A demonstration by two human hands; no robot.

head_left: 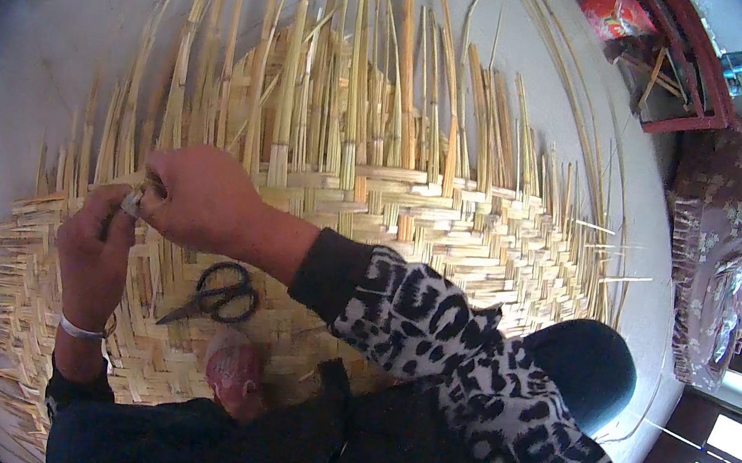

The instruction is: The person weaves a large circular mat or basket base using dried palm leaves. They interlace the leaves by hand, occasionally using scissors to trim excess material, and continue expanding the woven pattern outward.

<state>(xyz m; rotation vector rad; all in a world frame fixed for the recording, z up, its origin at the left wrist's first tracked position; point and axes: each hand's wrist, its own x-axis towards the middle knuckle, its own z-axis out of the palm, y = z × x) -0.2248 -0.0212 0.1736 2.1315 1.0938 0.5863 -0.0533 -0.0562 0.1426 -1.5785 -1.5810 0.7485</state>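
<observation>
Over the left part of a half-woven mat of pale split-cane strips [478,240], my two hands meet, fingertips together. My left hand [93,249], a white band at its wrist, is closed with thumb and fingers pinched. From the right comes my right hand [205,199], also closed, its curled fingers touching the left's. A small whitish piece [133,201] shows between them; whether it is a strip end or a wrapping on a finger I cannot tell. Just below my hands, black-handled scissors [223,295] lie on the weave, blades pointing lower left.
Long unwoven strips [296,52] stick out from the mat's far edge across the grey floor [560,96]. My foot in a reddish sock [232,370] rests on the mat near the scissors. A dark red wooden frame [698,66] and a flowered cloth [723,212] stand at right.
</observation>
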